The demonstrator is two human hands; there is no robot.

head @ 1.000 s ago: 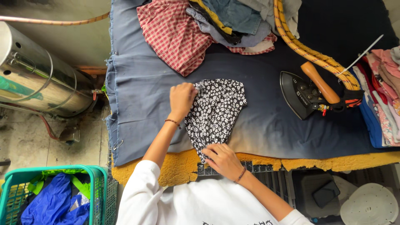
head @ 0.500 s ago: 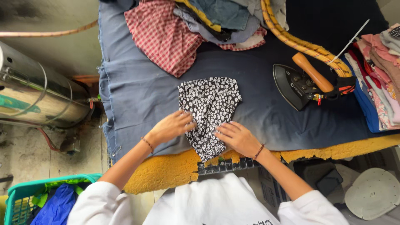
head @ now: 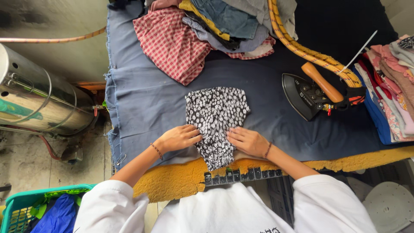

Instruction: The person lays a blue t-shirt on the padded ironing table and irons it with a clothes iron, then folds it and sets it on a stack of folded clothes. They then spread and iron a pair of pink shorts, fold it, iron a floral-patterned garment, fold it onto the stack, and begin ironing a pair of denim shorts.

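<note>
A black garment with small white flowers (head: 217, 116) lies folded on the dark blue ironing cloth (head: 142, 99), its lower end hanging over the yellow foam edge (head: 177, 181). My left hand (head: 178, 138) rests flat on the garment's left edge, fingers spread. Opposite it, my right hand (head: 246, 141) presses flat on the right edge. A black iron with a brown wooden handle (head: 311, 88) stands to the right, apart from both hands.
A pile of unfolded clothes (head: 207, 30) with a red checked piece sits at the back. Folded clothes (head: 394, 86) are stacked at the right. A yellow braided cord (head: 302, 49) runs to the iron. A steel cylinder (head: 39, 99) and a green basket (head: 30, 211) are at the left.
My left hand came down from the garment's top to its lower left edge. My right hand shifted up onto the right edge. The garment now lies squarer.
</note>
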